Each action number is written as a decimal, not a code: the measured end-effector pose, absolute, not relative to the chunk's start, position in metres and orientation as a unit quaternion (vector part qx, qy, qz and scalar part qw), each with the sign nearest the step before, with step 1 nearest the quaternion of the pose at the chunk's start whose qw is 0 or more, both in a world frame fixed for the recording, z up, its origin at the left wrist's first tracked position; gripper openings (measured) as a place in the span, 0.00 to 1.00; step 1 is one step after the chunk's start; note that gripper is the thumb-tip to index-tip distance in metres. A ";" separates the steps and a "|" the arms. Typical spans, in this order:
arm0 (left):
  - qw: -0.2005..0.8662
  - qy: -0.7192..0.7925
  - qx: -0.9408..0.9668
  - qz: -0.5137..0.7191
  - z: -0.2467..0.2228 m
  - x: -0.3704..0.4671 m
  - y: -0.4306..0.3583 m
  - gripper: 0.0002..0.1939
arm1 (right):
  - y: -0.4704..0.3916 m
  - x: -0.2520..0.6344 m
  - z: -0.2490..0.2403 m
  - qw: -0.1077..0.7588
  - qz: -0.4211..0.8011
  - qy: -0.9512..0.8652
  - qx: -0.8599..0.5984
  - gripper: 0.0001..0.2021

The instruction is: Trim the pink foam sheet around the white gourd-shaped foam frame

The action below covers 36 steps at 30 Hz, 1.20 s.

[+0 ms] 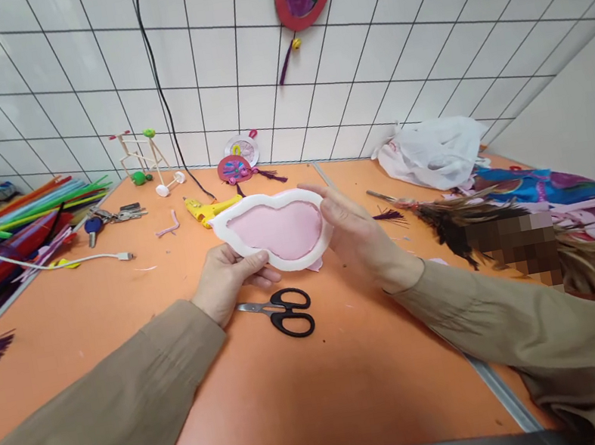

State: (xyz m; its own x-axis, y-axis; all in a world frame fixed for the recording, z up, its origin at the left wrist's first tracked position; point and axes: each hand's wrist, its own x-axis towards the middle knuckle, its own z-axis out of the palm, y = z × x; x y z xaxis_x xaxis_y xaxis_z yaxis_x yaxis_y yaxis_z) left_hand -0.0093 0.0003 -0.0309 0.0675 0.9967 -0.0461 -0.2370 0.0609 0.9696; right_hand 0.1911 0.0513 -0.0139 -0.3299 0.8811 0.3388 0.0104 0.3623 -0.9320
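Held up above the orange table is a white, curvy-edged frame [249,252] that looks like foam, with pink fabric [279,232] stretched across its opening. A bit of pink sticks out past its lower edge. My left hand [229,274] pinches the lower left of the frame, thumb in front and fingers beneath. At the right edge, my right hand [360,234] grips the frame with its thumb on the near side; its other fingers are partly hidden behind. Black-handled scissors [290,312] lie just below the frame. Behind it rests a yellow glue gun [209,211].
Colourful pipe cleaners [16,230], keys [112,215] and a white cable [74,260] lie at left. A stick model [142,161] and round ornaments [235,167] stand by the tiled wall. Brown feathers [464,224] and a white plastic bag [434,151] occupy the right.
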 end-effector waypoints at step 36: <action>0.582 0.472 0.527 0.403 -0.029 0.001 -0.012 0.06 | 0.031 0.194 0.014 0.416 0.002 -0.884 -0.213 0.06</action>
